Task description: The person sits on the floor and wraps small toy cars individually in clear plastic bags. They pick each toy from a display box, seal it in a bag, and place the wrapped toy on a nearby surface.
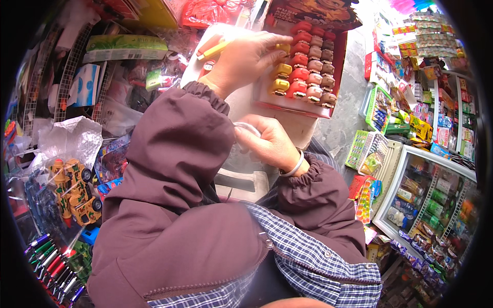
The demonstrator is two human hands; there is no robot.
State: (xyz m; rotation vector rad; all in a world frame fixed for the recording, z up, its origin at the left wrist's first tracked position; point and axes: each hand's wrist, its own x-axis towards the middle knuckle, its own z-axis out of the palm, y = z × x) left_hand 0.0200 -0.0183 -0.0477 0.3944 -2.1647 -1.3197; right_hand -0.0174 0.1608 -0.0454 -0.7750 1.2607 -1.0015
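My left hand [250, 57] reaches over the left edge of an open display box [269, 107], its fingertips at a small yellow toy [284, 47]. Whether the fingers grip that toy cannot be made out. Rows of small toys stand in the box: yellow ones [280, 85] at the left, then red [299, 87], pink [314, 92] and brown ones [328, 99]. Closer to my body, my right hand [267, 142] is closed on a whitish cloth or tissue [248, 129], partly hidden by the fingers. A light bangle circles the right wrist.
A yellow stick-like item [212, 51] lies left of my left hand. Camouflage toy vehicles [79, 192] and pens [57, 269] are at the left. A glass-fronted cabinet [404, 152], baskets [379, 107] and packed goods stand at the right. A chair or stool part [260, 186] is below my hands.
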